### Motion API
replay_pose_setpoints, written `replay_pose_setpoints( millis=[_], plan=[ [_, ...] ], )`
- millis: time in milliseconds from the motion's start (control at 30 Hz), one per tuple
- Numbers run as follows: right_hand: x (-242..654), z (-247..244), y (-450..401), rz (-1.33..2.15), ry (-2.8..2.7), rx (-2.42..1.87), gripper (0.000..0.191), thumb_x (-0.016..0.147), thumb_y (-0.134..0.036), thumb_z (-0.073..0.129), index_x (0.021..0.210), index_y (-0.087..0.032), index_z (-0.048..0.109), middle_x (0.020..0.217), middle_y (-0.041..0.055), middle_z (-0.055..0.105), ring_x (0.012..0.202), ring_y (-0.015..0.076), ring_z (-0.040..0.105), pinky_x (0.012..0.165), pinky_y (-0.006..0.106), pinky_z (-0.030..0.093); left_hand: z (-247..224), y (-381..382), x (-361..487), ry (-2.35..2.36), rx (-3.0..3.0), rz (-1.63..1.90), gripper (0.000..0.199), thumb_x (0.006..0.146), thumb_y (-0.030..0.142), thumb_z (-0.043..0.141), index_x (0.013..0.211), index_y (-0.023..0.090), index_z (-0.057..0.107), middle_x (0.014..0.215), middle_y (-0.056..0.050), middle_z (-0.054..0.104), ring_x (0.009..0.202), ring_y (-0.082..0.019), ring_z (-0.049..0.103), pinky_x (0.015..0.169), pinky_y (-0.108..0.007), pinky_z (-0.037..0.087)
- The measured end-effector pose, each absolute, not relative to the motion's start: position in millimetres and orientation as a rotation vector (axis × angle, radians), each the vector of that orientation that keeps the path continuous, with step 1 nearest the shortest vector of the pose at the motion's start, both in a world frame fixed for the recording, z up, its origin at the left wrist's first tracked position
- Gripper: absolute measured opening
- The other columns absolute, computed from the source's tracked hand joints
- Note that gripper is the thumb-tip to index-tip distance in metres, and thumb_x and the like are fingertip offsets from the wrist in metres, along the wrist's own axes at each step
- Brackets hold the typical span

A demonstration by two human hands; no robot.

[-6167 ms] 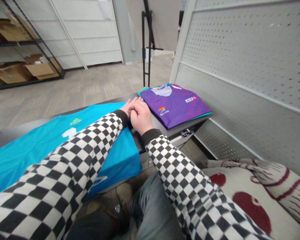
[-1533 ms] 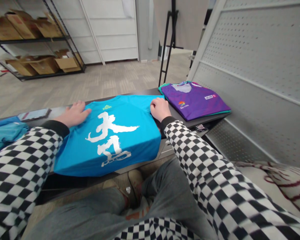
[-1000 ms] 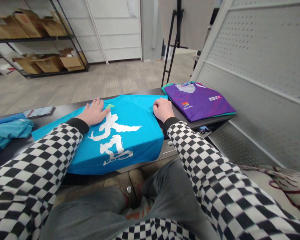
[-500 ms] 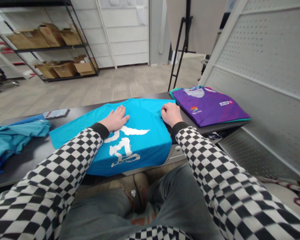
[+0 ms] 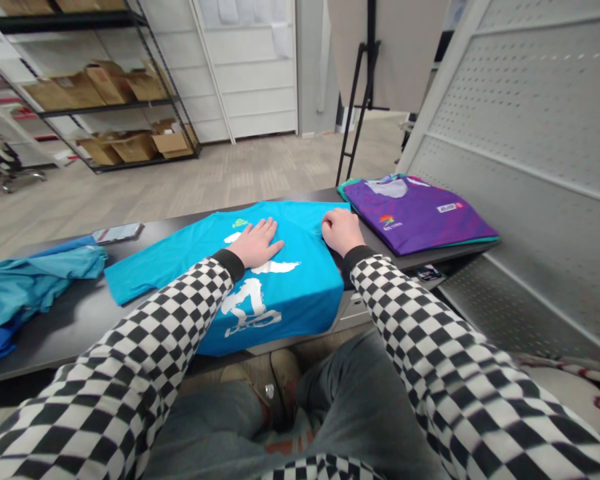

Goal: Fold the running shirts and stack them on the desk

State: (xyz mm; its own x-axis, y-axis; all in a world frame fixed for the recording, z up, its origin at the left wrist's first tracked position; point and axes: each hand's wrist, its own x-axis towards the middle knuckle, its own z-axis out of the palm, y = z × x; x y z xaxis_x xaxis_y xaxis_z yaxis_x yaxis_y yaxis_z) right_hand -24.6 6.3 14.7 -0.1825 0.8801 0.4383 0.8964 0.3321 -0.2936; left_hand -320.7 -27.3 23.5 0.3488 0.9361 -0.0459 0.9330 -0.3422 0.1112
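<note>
— Turquoise shirt [image 5: 300, 293] lies on our dark table [image 5: 70, 320]. Hands?

— Our left hand [image 5: 256, 243] lies flat, fingers spread, on it; our right hand [image 5: 341, 230] clenches its edge. One purple jersey [image 5: 420, 213] lies beside.

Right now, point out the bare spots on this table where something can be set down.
Bare table shows between the crumpled blue clothes and the cyan shirt, near the front edge, and behind the phone. The right end is crowded: purple jersey, right hand.
</note>
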Motion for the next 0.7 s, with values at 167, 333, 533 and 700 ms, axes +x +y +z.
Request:
replay_pose_setpoints(
  millis=[167, 333, 533, 700],
  plan=[
    [-24.5, 12.4, 8.5, -0.027, -2.077, -1.543, 0.026, 0.101, -0.018, 0.055, 0.094, -0.020, 0.080, 0.112, 0.0147, 0.080, 0.111, 0.0342, 0.064, 0.093, 0.044, 0.041, 24.8, -24.4, -315.9, 1.705, 2.465, -0.079, 0.098, 0.110, 0.078, 0.027, 0.185, 0.017, 0.022, 0.191, -0.015, 0.015, 0.178, -0.038, 0.014, 0.142, -0.061, 0.013],
    [-26.0, 12.4, 7.1, -0.037, -2.089, -1.550, 0.028, 0.103, -0.020, 0.054, 0.096, -0.020, 0.081, 0.114, 0.0152, 0.080, 0.113, 0.0349, 0.065, 0.095, 0.045, 0.041, 36.5, -21.2, -294.0, 1.634, 2.656, -0.033, 0.082, 0.111, 0.055, 0.039, 0.181, 0.012, 0.034, 0.189, -0.019, 0.024, 0.177, -0.038, 0.020, 0.143, -0.060, 0.008],
    [-28.2, 10.4, 5.8, -0.051, -2.195, -1.517, 0.029, 0.103, -0.022, 0.058, 0.110, -0.020, 0.085, 0.124, 0.0161, 0.079, 0.121, 0.0353, 0.064, 0.105, 0.049, 0.041, 13.4, -33.5, -270.3, 1.522, 2.589, 0.063, 0.086, 0.114, 0.069, 0.029, 0.184, 0.019, 0.028, 0.190, -0.015, 0.018, 0.178, -0.034, 0.015, 0.144, -0.055, 0.013],
    [-29.3, 13.7, 3.0, -0.024, -2.227, -1.553, 0.032, 0.105, -0.025, 0.056, 0.114, -0.020, 0.086, 0.126, 0.0164, 0.078, 0.123, 0.0349, 0.065, 0.108, 0.049, 0.041, 35.9, -35.8, -264.2, 1.535, 2.574, -0.075, 0.091, 0.111, 0.072, 0.036, 0.181, 0.014, 0.036, 0.189, -0.020, 0.022, 0.178, -0.038, 0.017, 0.143, -0.060, 0.012]
  ],
)
